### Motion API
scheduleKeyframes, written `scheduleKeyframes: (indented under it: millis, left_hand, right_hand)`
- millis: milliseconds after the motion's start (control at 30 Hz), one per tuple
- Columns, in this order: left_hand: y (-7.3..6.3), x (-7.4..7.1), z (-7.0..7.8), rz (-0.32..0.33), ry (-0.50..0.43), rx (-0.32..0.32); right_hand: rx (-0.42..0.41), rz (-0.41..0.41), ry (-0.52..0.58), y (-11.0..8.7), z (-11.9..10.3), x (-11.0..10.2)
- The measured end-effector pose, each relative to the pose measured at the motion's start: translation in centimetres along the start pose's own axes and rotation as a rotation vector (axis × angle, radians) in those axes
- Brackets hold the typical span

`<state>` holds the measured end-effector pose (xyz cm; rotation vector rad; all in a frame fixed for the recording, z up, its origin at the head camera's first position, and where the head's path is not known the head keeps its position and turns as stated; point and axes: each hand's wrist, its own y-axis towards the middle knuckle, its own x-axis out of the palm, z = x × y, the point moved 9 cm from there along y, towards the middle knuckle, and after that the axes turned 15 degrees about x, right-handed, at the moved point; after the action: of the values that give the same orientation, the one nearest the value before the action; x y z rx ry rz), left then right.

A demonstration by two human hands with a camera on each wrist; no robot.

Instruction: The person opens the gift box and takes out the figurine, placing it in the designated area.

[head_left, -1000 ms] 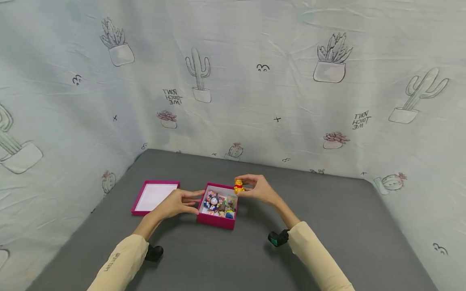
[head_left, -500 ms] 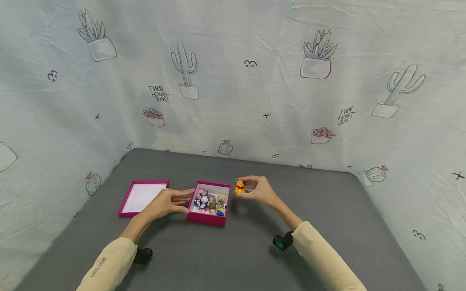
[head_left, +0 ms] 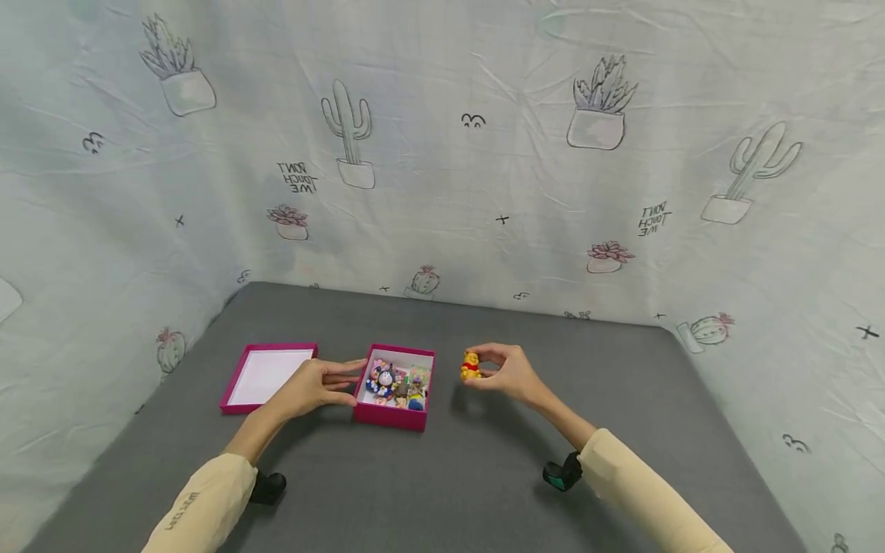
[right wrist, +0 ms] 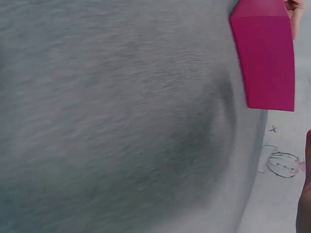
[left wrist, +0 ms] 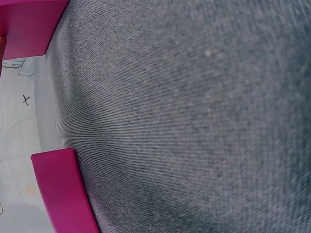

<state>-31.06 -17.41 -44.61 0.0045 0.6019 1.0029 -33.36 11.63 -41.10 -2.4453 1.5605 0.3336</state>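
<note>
In the head view, a yellow Winnie-the-Pooh figurine (head_left: 471, 365) with a red shirt is pinched between the thumb and fingers of my right hand (head_left: 510, 372), raised over the table to the right of a magenta box. That box (head_left: 389, 416) is uncovered and holds several small toy figures (head_left: 397, 385), including a dark blue and white one (head_left: 385, 379). My left hand (head_left: 323, 384) touches the box's left side, its fingers extended and thumb near the front corner. The right wrist view shows the box wall (right wrist: 267, 63) and part of my right hand (right wrist: 305, 194), but not the figurine.
The magenta lid (head_left: 271, 376) lies upturned, white inside showing, left of the box and behind my left hand. Grey cloth (head_left: 415, 491) covers the table. A pale curtain (head_left: 429, 192) printed with cacti surrounds its back and sides.
My right hand has carried the figurine away from above the box's right rim, rightward and slightly lower. The head view has turned a little right; my left hand stays at the box.
</note>
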Motion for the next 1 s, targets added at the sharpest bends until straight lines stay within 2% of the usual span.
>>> scheduleKeyframes:
  millis: [300,533,733,1000]
  left_hand:
    - [-0.3,0.6,-0.2,-0.015,-0.021,-0.002]
    - [-0.1,0.2,-0.2,-0.009,-0.008,0.004]
    - [-0.2,-0.1,-0.2,0.000,-0.001,-0.006]
    - [0.0,0.2,-0.5,0.000,-0.018,-0.006]
  right_hand:
    - [0.002,-0.034,-0.081,-1.5,3.6,0.2]
    - [0.037,-0.107,-0.139,-0.1,4.9,0.5]
    - [0.030,-0.023,-0.222,0.8,5.5,0.3]
    - [0.046,0.010,-0.194,1.3,6.1,0.4]
